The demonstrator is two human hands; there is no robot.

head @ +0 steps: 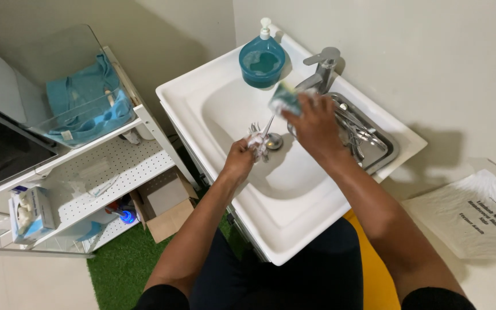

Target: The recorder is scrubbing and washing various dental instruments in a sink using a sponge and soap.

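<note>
Both forearms reach forward over the white sink (213, 97), converging above its basin. The left hand (240, 159) comes in from the lower left, wrist bent slightly up, its fingers closed round the handle end of a fork (256, 135) that is coated in foam. The right hand (315, 127) reaches from the lower right, knuckles toward the camera, and pinches a soapy sponge (284, 99) between thumb and fingertips, just above the fork's upper end. The fork hangs over the middle of the sink, close to the drain (274, 141); its long axis runs roughly from the left hand up and away toward the tap (321, 72), tines showing just beyond the left knuckles (the foam hides where handle and tines meet, so I cannot tell its exact length). A thin utensil stem (268, 123) rises from the left hand toward the sponge. At the back rim of the sink stands a round blue soap dispenser (262, 60) with a white pump, to the left of the tap. On the sink's right side a metal tray (387, 143) holds more cutlery (356, 133), partly covered by the right hand and wrist. Left of the sink stands a white perforated shelf unit (116, 172) carrying a clear bin (87, 115) with a blue cloth (84, 95) inside, and a tissue box (30, 212) on a lower level. A cardboard box (165, 209) sits on green matting (121, 267) below. To the right of the sink, on the floor, lies a white plastic bag (477, 212).
</note>
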